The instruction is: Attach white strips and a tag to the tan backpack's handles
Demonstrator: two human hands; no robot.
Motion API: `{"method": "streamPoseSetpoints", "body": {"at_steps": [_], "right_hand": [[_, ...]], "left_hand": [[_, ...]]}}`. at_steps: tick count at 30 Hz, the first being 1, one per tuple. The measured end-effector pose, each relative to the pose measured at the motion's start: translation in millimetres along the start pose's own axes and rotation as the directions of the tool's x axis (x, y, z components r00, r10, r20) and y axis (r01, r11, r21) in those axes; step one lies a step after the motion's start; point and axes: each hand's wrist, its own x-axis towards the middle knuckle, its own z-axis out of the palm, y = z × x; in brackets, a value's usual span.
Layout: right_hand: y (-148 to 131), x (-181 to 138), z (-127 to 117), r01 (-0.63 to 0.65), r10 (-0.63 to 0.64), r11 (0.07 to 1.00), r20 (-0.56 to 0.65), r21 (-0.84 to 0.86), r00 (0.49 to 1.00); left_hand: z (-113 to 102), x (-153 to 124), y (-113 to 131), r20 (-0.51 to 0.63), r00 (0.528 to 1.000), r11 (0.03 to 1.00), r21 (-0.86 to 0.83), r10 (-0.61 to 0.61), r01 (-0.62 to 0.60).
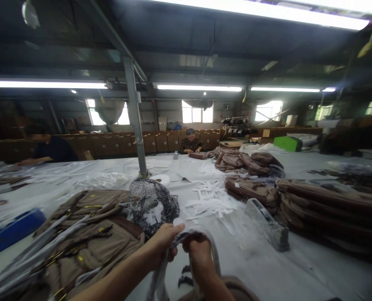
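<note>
Both my hands are low in the middle of the view, close together. My left hand [164, 241] and my right hand [198, 250] each grip the same grey strap [215, 255], which loops over my right hand and hangs down between my arms. Just left of my hands lies a pile of brown bags [91, 238] with yellow zips and grey straps. Beyond my left hand sits a dark mesh bundle [152, 205] with white paper in it.
The wide white table [298, 267] carries scattered white paper strips [211, 200], stacks of folded brown bags [324, 209] at right, a clear tape dispenser [269, 225], a blue tray [11, 230] at left and a steel post [135, 121]. Two other people sit at the far side.
</note>
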Motion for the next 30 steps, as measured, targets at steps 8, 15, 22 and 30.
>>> {"method": "streamPoseSetpoints", "body": {"at_steps": [8,15,22,30], "right_hand": [[18,-21,-27,-0.180,0.039,0.928,0.393,0.328,0.919],[-2,-17,-55,0.129,-0.179,0.976,0.309,0.174,0.934],[-48,24,-39,0.067,-0.112,0.963,0.162,0.261,0.980],[-75,36,-27,0.011,-0.057,0.987,0.288,0.160,0.956]], "left_hand": [[-8,9,2,-0.077,0.992,0.994,-0.038,0.102,-0.105],[-9,10,3,-0.024,0.985,0.984,-0.038,0.173,-0.174],[-9,23,45,-0.054,0.881,0.883,-0.003,0.469,-0.470],[-1,29,60,-0.116,0.874,0.876,-0.058,0.471,-0.480]]}}
